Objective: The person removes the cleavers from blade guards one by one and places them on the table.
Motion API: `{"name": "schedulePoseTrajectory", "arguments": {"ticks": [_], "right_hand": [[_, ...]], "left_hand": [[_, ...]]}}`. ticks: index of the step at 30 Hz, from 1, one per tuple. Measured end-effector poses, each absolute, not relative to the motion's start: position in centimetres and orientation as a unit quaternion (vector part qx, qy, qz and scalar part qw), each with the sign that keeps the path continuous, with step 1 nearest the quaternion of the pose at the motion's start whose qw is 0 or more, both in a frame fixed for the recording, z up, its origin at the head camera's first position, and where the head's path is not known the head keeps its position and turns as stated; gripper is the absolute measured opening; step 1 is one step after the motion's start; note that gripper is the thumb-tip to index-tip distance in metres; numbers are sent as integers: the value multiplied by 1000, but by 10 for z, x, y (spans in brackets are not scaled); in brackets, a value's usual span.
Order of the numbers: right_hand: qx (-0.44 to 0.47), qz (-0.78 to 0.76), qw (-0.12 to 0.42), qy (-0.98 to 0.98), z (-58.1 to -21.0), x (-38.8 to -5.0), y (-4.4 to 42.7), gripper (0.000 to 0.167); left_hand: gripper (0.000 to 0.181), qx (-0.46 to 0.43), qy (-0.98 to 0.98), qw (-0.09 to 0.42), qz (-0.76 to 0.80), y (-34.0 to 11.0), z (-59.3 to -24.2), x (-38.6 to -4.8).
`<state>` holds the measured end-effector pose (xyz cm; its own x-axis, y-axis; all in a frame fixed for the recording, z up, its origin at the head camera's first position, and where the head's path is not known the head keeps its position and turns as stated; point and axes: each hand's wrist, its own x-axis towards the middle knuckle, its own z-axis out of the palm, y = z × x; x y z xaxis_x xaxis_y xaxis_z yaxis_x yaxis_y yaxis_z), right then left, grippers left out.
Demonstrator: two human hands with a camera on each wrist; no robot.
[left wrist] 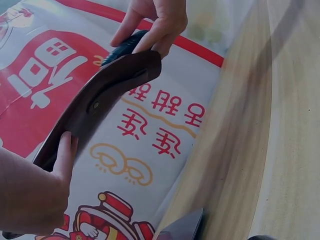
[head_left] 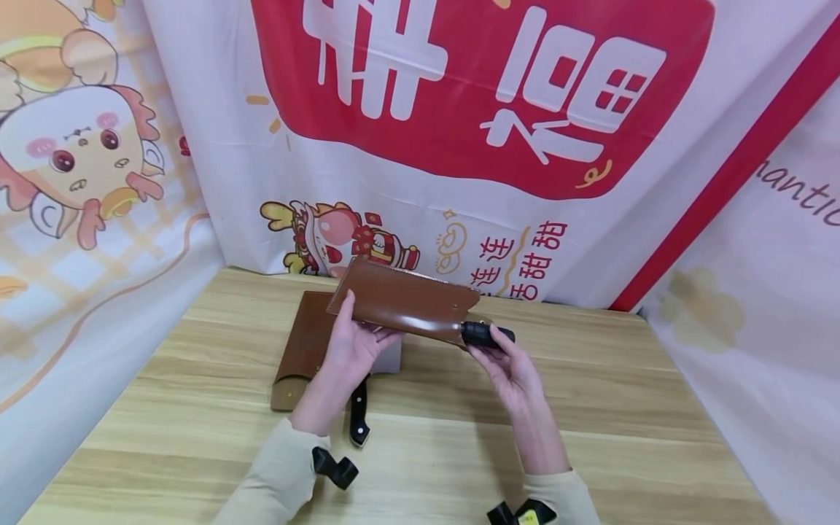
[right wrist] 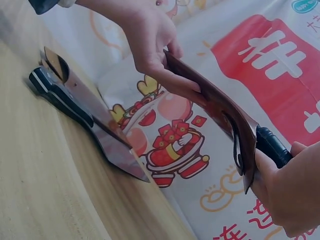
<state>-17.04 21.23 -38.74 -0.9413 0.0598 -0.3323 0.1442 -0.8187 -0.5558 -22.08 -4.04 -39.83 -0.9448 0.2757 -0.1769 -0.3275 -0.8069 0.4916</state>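
While both hands were raised above the wooden table (head_left: 590,408), a brown sheath (head_left: 403,299) was suspended between them, slightly tilted, with its right end lower. The left hand (head_left: 353,346) grasped the sheath near its left end, thumb on the near face; the other fingers passed beneath, and their tips were partly hidden. The right hand (head_left: 513,372) gripped the black handle (head_left: 477,335) projecting from the sheath's right end, which concealed whatever the handle was joined to. From where I stood, the far part of the right hand's grip was hard to make out. A metal stud (head_left: 456,307) was visible near the mouth of the sheath. Below, on the table, lay a second sheath (head_left: 303,335) with a tan flap (head_left: 289,392); the left hand and forearm covered part of it. Just beside it lay a knife (head_left: 359,415) with a black riveted handle. Its grey blade was partly masked by the left hand in the head view, but was exposed in the right wrist view and cut off at the lower edge in the left wrist view. The right wrist mount (head_left: 523,513) was cropped by the head view's lower edge.
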Motion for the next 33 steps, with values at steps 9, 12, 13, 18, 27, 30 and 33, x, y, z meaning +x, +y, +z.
{"name": "schedulePoseTrajectory", "arguments": {"ticks": [9, 12, 13, 18, 27, 30, 33], "right_hand": [[173, -931, 14, 320, -392, -172, 214, 26], [171, -928, 11, 330, -392, -172, 216, 26], [171, -927, 11, 333, -392, -172, 216, 26], [163, -916, 7, 366, -388, -170, 219, 23], [162, -912, -8, 376, -382, -168, 225, 29], [163, -913, -6, 374, -381, -168, 228, 30], [164, -915, -5, 368, -379, -167, 232, 30]], "left_hand": [[76, -91, 270, 149, 947, -47, -397, -221], [74, -96, 267, 151, 947, -47, -396, -220], [74, -97, 265, 151, 947, -47, -395, -220], [74, -100, 250, 158, 950, -46, -393, -218], [68, -98, 252, 158, 950, -46, -393, -218], [66, -97, 252, 157, 950, -46, -393, -218], [65, -98, 246, 162, 951, -45, -393, -217]]}}
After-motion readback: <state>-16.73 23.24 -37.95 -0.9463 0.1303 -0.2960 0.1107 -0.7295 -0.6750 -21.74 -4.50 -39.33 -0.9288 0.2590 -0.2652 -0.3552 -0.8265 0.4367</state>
